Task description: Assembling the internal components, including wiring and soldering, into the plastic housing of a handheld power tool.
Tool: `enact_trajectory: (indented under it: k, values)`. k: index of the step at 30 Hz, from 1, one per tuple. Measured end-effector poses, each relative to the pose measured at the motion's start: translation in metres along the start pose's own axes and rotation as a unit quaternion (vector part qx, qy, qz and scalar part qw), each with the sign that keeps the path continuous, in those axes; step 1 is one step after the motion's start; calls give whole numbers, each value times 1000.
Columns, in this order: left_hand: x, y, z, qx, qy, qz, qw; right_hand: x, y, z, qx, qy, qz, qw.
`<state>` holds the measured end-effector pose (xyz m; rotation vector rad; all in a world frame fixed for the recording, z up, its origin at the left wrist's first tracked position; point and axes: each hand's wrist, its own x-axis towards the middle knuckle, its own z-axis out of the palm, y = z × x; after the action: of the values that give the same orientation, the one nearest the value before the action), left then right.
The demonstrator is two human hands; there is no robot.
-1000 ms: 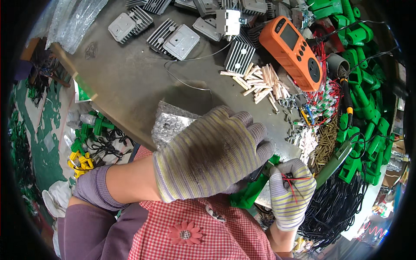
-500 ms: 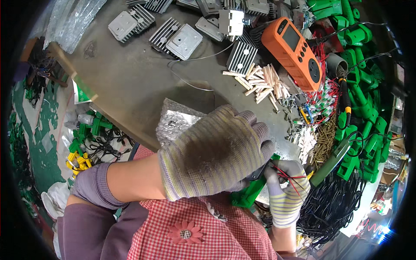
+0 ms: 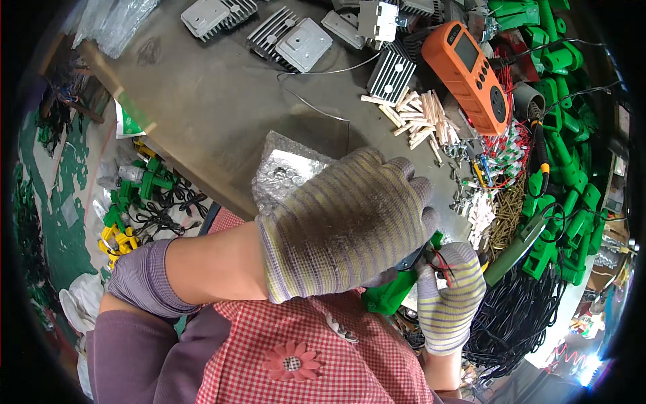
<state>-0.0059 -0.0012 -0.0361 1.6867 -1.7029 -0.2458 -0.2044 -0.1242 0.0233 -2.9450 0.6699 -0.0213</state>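
My left hand (image 3: 350,225), in a grey striped knit glove, is closed low over my lap and covers most of what it grips. Under it shows a green plastic part (image 3: 393,291) with a dark tool tip beside it. My right hand (image 3: 449,296), in a matching glove, pinches thin red and black wires (image 3: 441,262) that run to that part. Both hands meet just in front of the grey workbench (image 3: 222,121) edge.
On the bench lie finned metal housings (image 3: 291,37), an orange multimeter (image 3: 471,75), pale short sticks (image 3: 417,120), screws (image 3: 506,214), a crumpled plastic bag (image 3: 286,168). Green plastic parts (image 3: 565,161) and black cables (image 3: 518,323) pile at right. More green and yellow parts (image 3: 131,202) lie on the floor at left.
Both hands stay together on the green part; the view has shifted slightly, and my right hand has edged up closer under the left.
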Motion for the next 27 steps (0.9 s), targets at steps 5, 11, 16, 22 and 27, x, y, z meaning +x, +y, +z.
enact_trajectory:
  k: [5,11,16,22,27]
  values:
    - [-4,-3,3,-5,17,-2,1000,4,-2,7,-14,36,-20,999]
    - [6,12,-19,145,-99,-22,984,13,4,-9,53,121,-52,990]
    - [6,42,-34,219,-69,34,973,19,14,-31,333,-157,55,928]
    - [6,58,-38,241,-85,40,966,11,26,-41,436,-227,52,869]
    - [6,60,-34,246,-79,53,965,6,29,-31,440,-195,34,876]
